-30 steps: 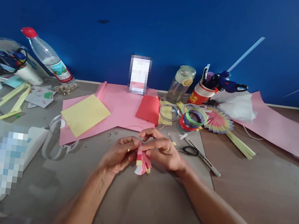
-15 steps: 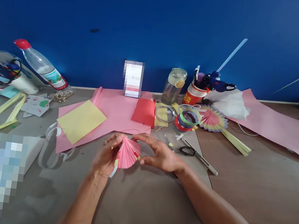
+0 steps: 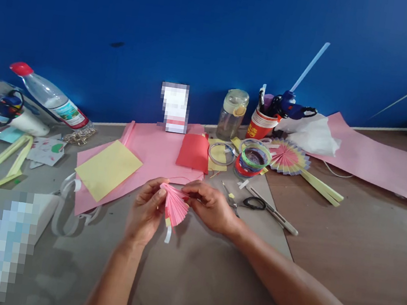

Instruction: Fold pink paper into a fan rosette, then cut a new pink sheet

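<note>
A small pink pleated paper fan [image 3: 175, 206] is held just above the table between both hands. My left hand [image 3: 146, 211] pinches its left side, thumb and fingers closed on the folds. My right hand [image 3: 211, 206] grips the top right edge with closed fingers. A white strip hangs from the fan's lower end. Scissors [image 3: 257, 204] lie just right of my right hand. Pink paper [image 3: 150, 151] with a yellow sheet [image 3: 108, 168] on it lies behind the hands.
A red sheet [image 3: 194, 151], tape rolls [image 3: 251, 160], a finished paper fan [image 3: 289, 157], a jar [image 3: 231, 113] and a cup of tools [image 3: 262, 123] stand near the blue wall. A bottle [image 3: 50, 96] lies at the left. A large pink sheet [image 3: 372, 163] is at the right.
The folded paper went from a bunched bundle to a spread fan. Both hands rose slightly and my right hand closed on the fan's top edge.
</note>
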Demonstrator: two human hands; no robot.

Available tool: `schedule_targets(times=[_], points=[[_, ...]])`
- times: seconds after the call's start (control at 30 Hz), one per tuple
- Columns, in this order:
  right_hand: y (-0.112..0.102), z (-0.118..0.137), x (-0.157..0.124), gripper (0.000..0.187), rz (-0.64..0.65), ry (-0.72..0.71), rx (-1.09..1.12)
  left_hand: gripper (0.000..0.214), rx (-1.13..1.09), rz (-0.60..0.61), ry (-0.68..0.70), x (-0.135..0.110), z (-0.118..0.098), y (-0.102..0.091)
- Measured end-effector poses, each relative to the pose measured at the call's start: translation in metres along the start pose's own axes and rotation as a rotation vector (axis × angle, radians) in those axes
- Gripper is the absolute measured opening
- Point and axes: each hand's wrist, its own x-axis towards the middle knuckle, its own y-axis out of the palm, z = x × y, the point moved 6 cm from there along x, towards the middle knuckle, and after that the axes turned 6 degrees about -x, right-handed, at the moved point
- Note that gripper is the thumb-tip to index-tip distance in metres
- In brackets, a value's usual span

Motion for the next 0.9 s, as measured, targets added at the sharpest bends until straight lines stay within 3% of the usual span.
schedule_targets(times=[0.1, 0.23, 0.53, 0.9], points=[[-0.005, 0.012, 0.0, 0.026, -0.047, -0.152, -0.153, 0.031, 0.027, -0.011, 0.041, -0.003, -0.001, 0.001], [-0.005, 0.022, -0.003, 0.029, -0.042, -0.265, -0.254, 0.04, 0.022, 0.032, -0.04, -0.006, 0.004, 0.001], [-0.007, 0.024, -0.002, 0.028, -0.08, -0.279, -0.271, 0.034, -0.124, 0.126, -0.187, -0.004, 0.014, 0.002], [-0.01, 0.023, -0.003, 0.029, -0.081, -0.292, -0.272, 0.031, -0.028, 0.098, -0.081, 0.0, 0.011, 0.002]])
